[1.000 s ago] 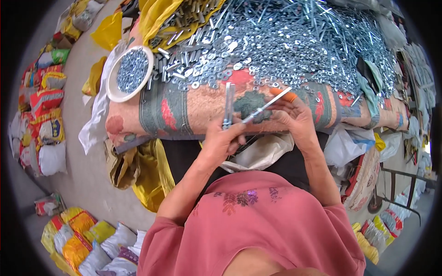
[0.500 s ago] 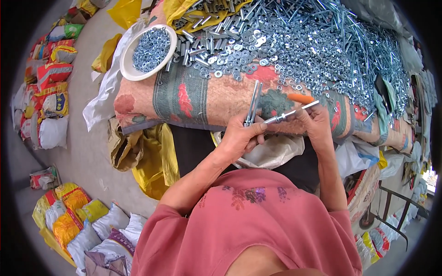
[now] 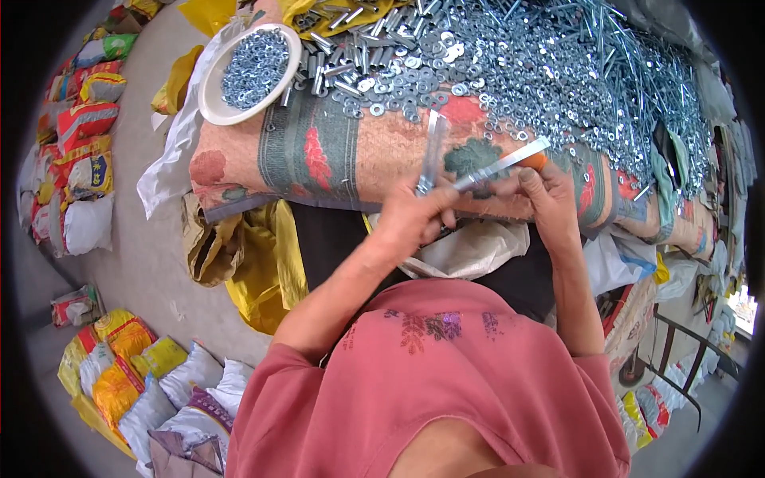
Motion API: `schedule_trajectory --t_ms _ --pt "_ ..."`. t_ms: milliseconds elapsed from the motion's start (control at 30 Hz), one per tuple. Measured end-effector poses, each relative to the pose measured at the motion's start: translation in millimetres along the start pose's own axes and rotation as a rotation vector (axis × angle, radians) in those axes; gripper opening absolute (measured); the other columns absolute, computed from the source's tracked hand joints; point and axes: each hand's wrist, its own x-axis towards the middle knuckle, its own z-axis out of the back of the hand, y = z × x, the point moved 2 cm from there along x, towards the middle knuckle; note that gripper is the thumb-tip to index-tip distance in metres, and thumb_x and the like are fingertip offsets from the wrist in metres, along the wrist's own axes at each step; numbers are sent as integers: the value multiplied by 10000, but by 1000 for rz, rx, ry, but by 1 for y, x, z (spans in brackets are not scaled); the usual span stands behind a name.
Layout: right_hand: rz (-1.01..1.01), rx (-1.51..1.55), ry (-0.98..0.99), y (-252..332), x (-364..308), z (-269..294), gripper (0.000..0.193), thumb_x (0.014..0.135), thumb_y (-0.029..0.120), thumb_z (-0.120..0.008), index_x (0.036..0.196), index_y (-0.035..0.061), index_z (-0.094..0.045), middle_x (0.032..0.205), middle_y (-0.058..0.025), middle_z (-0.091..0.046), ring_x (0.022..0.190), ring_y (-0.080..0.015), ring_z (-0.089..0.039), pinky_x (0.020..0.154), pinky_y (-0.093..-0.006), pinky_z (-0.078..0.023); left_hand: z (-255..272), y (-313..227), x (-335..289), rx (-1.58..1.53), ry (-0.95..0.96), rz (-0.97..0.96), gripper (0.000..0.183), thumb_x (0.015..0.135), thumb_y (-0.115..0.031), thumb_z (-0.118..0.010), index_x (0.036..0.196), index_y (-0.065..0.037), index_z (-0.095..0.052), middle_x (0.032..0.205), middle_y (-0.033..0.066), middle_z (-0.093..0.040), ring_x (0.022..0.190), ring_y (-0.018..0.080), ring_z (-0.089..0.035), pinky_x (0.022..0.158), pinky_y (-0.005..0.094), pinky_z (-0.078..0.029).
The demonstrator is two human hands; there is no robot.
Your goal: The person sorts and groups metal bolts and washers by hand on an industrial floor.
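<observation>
My left hand (image 3: 410, 221) grips a bundle of long silvery bolts (image 3: 431, 151) that stand upright from its fist. My right hand (image 3: 542, 195) pinches one long silvery bolt (image 3: 502, 163) that lies slanted, its lower end against the bundle in the left hand. An orange piece (image 3: 539, 161) shows near the upper end of that bolt. Both hands are at the near edge of a patterned cloth-covered table (image 3: 319, 151), in front of a big heap of bolts, nuts and washers (image 3: 542, 64).
A white bowl of small washers (image 3: 251, 72) sits at the table's left end. A pale plastic bag (image 3: 470, 251) lies on my lap under the hands. Yellow bags (image 3: 263, 263) hang below the table. Filled colourful sacks (image 3: 76, 135) line the floor at left.
The view has shifted, so the table sits more to the right. Both hands keep their grip, and the single bolt in the right hand stays against the bundle.
</observation>
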Motion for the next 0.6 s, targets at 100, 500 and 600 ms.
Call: schedule_trajectory --t_ms 100,500,600 --pt "64 -17 -73 2 3 -11 327 917 186 -490 1179 -10 -495 978 -129 -631 877 -151 -599 797 -291 -481 5 -1 2 -55 63 18 99 835 -87 -575 890 -34 -512 555 69 -548 324 46 -341 298 195 -213" --pt "4 19 -52 -4 -1 -7 341 911 216 -505 1173 -2 -513 924 -97 -640 817 -118 -602 723 -237 -488 4 8 -4 -31 115 -27 90 831 -82 -585 874 -19 -538 550 71 -558 318 49 -345 290 198 -210" --pt "-57 -29 -76 -7 3 -14 299 890 182 -532 1117 -12 -545 863 -77 -632 754 -97 -577 674 -218 -470 9 6 0 -53 67 -6 75 825 -81 -591 840 -27 -541 553 69 -564 317 47 -351 292 197 -220"
